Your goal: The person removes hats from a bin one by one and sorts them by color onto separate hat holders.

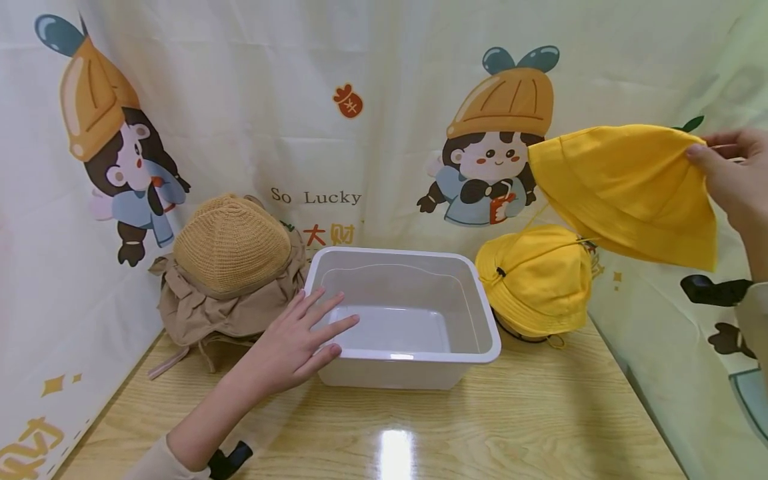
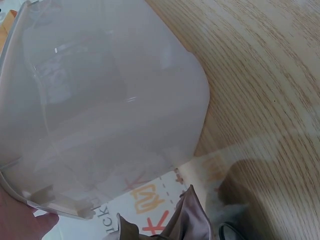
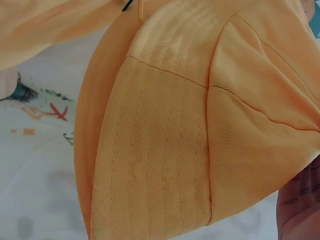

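My right hand (image 1: 735,170) pinches a yellow bucket hat (image 1: 636,190) by its crown and holds it up at the right of the head view. Below it, more yellow hats (image 1: 537,280) with a cord and a black toggle sit stacked on the table. In the right wrist view the held hat's stitched brim (image 3: 150,150) fills much of the picture. With fingers spread, my left hand (image 1: 300,343) rests at the left rim of a white plastic bin (image 1: 396,373). Nothing lies inside the bin. The left wrist view shows the bin's outer wall (image 2: 115,105).
Left of the bin, a tan knitted hat (image 1: 234,243) tops a brown cloth hat (image 1: 204,307) with straps hanging down. The wooden table (image 1: 528,413) runs back to a curtain (image 1: 384,147) printed with cartoon figures, which encloses the back and both sides.
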`<state>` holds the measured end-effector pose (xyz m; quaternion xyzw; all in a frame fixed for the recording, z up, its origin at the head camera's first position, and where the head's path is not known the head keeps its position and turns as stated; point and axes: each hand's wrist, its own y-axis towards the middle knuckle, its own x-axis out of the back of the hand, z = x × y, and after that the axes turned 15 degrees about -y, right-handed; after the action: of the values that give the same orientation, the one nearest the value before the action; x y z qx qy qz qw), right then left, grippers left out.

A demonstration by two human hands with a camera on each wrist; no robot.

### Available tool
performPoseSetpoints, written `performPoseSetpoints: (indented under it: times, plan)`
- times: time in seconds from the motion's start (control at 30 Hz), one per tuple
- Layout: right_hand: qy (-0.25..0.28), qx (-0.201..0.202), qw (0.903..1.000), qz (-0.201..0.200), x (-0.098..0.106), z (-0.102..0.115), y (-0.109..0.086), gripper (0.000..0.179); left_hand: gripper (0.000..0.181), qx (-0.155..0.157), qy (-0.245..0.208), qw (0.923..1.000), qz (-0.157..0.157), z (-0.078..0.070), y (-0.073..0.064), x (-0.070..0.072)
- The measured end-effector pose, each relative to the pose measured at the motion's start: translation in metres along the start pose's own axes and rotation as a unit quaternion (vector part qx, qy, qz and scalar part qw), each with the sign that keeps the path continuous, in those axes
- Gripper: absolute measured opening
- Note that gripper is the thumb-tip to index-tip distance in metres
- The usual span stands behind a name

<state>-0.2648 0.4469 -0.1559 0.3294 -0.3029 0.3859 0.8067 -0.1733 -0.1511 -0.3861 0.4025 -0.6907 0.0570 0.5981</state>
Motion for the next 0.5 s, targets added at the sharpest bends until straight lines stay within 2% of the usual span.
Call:
performPoseSetpoints:
  times: [0.3, 0.5]
  plan:
    - [0.009, 0.011, 0.9999, -0.003, -0.005, -0.003, -0.005, 0.013, 0.048, 0.002, 0.003, 1.0000, 0.002, 0.001, 0.002, 0.000]
    - [-0.035, -0.032, 0.9988, -0.015, -0.004, 0.005, -0.013, 0.016, 0.048, -0.003, 0.002, 1.0000, -0.003, 0.001, 0.002, 0.000]
